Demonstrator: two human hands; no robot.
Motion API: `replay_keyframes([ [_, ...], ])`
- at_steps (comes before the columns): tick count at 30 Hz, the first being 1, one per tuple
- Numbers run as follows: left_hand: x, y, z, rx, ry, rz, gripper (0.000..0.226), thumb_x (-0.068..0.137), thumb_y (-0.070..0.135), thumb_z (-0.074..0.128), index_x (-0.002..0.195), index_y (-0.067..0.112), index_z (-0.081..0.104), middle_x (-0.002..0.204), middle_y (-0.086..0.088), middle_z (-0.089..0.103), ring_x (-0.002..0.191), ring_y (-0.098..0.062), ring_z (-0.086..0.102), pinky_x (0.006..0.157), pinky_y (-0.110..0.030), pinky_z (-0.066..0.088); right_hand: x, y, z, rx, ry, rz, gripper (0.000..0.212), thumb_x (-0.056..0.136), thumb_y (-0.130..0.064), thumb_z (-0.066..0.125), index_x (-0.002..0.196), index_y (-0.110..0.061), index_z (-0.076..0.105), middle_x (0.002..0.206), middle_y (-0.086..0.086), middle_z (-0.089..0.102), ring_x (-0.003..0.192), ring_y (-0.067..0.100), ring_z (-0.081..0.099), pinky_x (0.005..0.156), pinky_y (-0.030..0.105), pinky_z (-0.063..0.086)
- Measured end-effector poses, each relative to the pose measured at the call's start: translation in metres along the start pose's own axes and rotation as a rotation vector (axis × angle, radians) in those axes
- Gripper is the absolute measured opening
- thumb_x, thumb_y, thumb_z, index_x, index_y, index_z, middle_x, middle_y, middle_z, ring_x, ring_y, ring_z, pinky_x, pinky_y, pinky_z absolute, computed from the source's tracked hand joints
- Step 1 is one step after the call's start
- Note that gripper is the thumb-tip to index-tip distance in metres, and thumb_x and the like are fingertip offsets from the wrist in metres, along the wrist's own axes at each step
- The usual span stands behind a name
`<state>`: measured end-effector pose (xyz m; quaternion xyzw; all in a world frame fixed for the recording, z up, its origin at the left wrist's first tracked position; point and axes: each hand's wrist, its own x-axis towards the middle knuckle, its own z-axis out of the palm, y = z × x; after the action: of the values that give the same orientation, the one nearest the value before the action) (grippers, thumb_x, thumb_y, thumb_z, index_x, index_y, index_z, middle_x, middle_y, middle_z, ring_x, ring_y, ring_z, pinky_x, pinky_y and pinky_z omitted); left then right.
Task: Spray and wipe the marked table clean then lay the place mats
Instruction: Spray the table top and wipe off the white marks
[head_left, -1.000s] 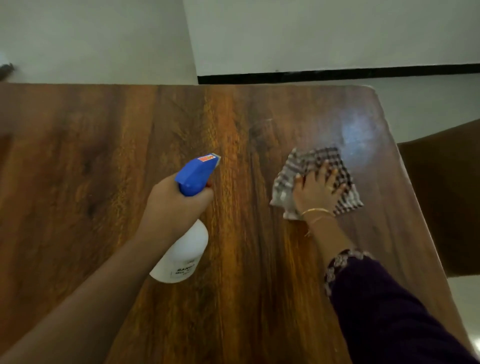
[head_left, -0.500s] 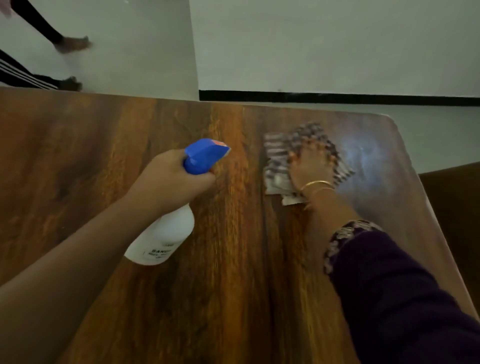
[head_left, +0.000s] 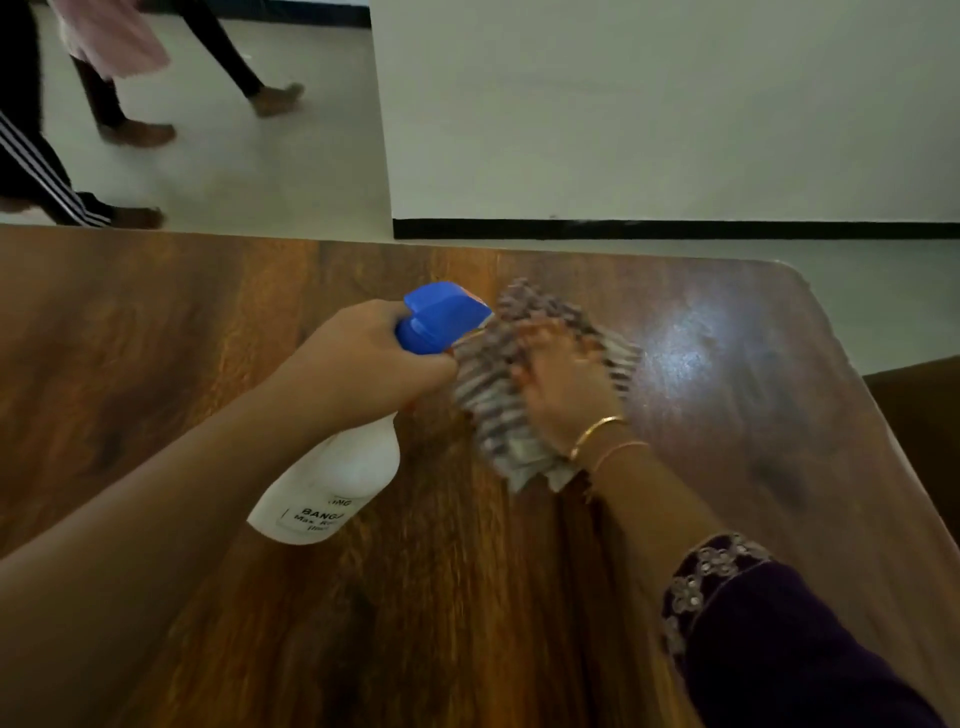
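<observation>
Near the far edge of the surface (head_left: 156, 364), a spray bottle (head_left: 337, 478) is gripped at its blue head by the left hand (head_left: 363, 358), fingers curled round it. Just beside it, a checked cloth (head_left: 488, 395) is pressed down by the right hand (head_left: 561, 384), fingers flat.

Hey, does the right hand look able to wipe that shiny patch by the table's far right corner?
Probably yes. The right hand presses the checked cloth just left of the shiny patch, nothing lying between; the left hand and spray bottle sit on the other side.
</observation>
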<state>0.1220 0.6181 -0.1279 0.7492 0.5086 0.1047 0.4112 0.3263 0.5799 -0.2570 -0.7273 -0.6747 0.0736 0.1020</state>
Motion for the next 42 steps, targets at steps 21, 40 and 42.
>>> replay_keyframes([
  [21, 0.024, -0.005, -0.021, 0.099, -0.044, -0.047, 0.013, 0.079, 0.028, 0.063, 0.075, 0.018, 0.054, 0.071, -0.008, 0.061, 0.069, -0.021, 0.061, 0.067, -0.028, 0.049, 0.100, 0.020, 0.001, -0.074, 0.003, 0.261, 0.057, 0.097, -0.038, 0.024, 0.149, -0.014, 0.021, 0.157, 0.009, 0.017, 0.144, 0.026, 0.016, 0.119, 0.045, 0.008],
  [40, 0.059, 0.075, 0.057, 0.139, -0.013, -0.010, 0.020, 0.081, 0.026, 0.064, 0.073, 0.018, 0.048, 0.065, -0.003, 0.060, 0.058, -0.010, 0.058, 0.051, -0.020, 0.038, 0.091, 0.090, -0.016, -0.108, -0.025, 0.172, 0.056, 0.097, -0.043, 0.024, 0.150, -0.031, 0.009, 0.159, -0.002, 0.005, 0.146, 0.024, 0.003, 0.113, 0.060, 0.000],
  [42, 0.063, 0.085, 0.066, 0.130, -0.025, -0.014, 0.019, 0.081, 0.026, 0.064, 0.072, 0.019, 0.049, 0.065, -0.003, 0.059, 0.058, -0.011, 0.057, 0.052, -0.020, 0.038, 0.079, 0.146, -0.024, -0.138, 0.051, 0.326, 0.055, 0.096, -0.042, 0.021, 0.149, -0.031, 0.013, 0.158, 0.001, 0.013, 0.145, 0.026, 0.010, 0.114, 0.058, 0.006],
])
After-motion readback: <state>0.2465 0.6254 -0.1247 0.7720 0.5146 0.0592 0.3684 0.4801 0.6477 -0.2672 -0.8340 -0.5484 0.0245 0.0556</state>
